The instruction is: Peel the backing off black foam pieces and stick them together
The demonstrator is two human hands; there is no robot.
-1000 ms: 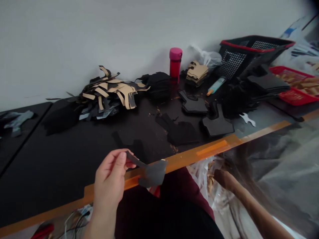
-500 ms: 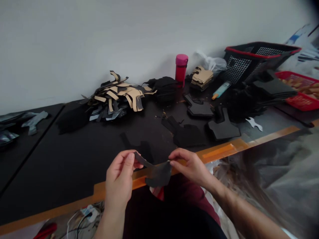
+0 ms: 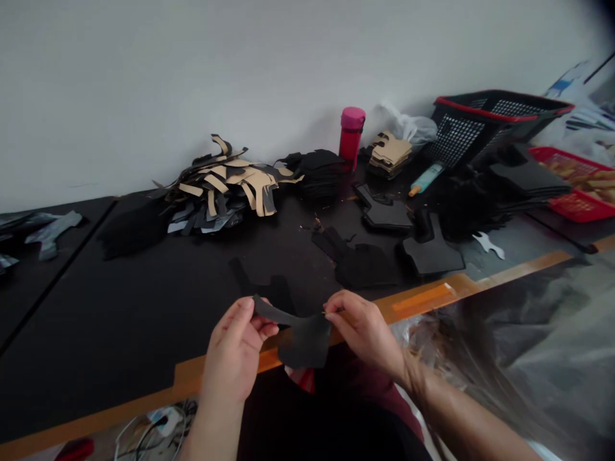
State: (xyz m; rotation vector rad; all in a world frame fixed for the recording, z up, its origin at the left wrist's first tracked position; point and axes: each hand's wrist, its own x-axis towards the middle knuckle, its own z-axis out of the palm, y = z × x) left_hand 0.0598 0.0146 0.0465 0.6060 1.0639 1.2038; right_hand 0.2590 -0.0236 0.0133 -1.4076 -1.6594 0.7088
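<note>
My left hand [image 3: 235,355] pinches the narrow end of a dark grey cut-out piece [image 3: 300,336], held over the orange front edge of the black table [image 3: 120,301]. My right hand [image 3: 362,326] pinches the piece's upper right corner with fingertips closed. The piece hangs between both hands, above my lap. Another dark cut-out [image 3: 264,288] lies flat on the table just beyond my hands.
Stacks of black cut-outs [image 3: 432,253] lie at centre right. A heap of tan and black scraps [image 3: 225,189] sits by the wall, beside a pink bottle [image 3: 350,134]. A black basket [image 3: 485,121] and red tray [image 3: 571,186] stand at right. Clear plastic sheeting [image 3: 528,358] hangs lower right.
My right hand came up from the plastic bag at lower right and took hold of the piece's right corner. The left hand kept its grip and lowered slightly.
</note>
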